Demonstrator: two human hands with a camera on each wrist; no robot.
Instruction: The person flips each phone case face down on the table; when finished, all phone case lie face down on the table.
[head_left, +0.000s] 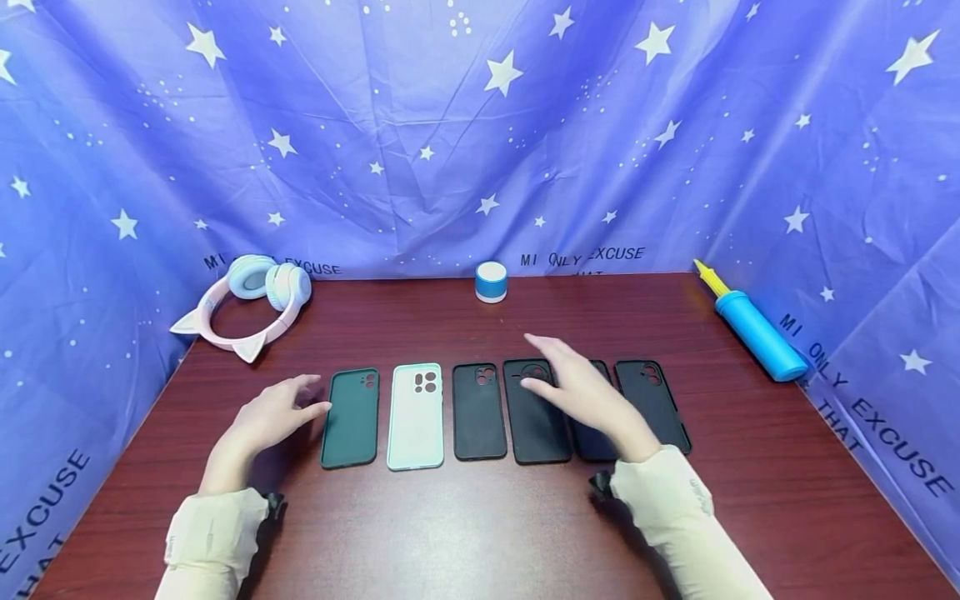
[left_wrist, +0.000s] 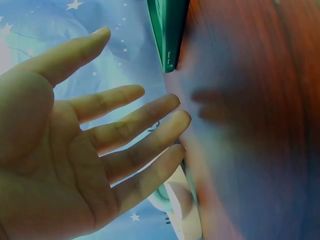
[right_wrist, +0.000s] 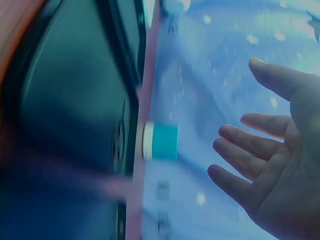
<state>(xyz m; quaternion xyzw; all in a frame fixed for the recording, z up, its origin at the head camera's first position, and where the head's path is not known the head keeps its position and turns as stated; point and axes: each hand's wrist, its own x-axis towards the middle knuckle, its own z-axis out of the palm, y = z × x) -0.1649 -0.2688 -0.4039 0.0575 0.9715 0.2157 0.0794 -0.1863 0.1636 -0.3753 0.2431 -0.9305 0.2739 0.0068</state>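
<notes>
Several phone cases lie in a row across the table. From the left come a dark green case (head_left: 349,425), a pale mint case (head_left: 415,425) and a black case (head_left: 480,417). Further right are a larger black case (head_left: 538,433), a dark case (head_left: 594,443) partly covered by the right hand, and another black case (head_left: 651,404). My left hand (head_left: 273,417) hovers just left of the green case, fingers extended and holding nothing. Over the larger black case is my right hand (head_left: 581,396), its fingers spread and its palm bare in the right wrist view.
Pink cat-ear headphones (head_left: 217,340) lie at the back left. A small blue and white cylinder (head_left: 491,283) stands at the back middle. At the right edge rests a blue pump (head_left: 761,333) with a yellow nozzle. A starry blue cloth (head_left: 420,108) hangs around the table (head_left: 450,533).
</notes>
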